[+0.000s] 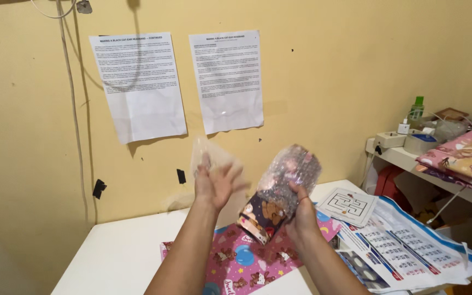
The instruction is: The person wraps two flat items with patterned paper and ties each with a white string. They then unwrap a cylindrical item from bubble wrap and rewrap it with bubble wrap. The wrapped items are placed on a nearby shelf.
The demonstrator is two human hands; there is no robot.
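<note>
My right hand (pixel 304 217) grips a bundle (pixel 279 191) raised above the table: clear bubble wrap around its upper part, dark patterned paper with small bears at its lower end. My left hand (pixel 216 181) is lifted beside it, fingers spread, blurred by motion. A thin clear plastic sheet (pixel 206 155) blurs around the left hand; I cannot tell whether the hand grips it. Below both hands a pink wrapping sheet (pixel 247 262) with bears and balloons lies flat on the white table (pixel 121 251).
Two printed paper sheets (pixel 137 84) are taped on the yellow wall. A maze card (pixel 350 205) and calendar sheets (pixel 405 248) lie on the table's right side. A shelf (pixel 411 158) at right holds a green-capped bottle (pixel 417 112), tape roll, power strip and folded pink fabric (pixel 465 158).
</note>
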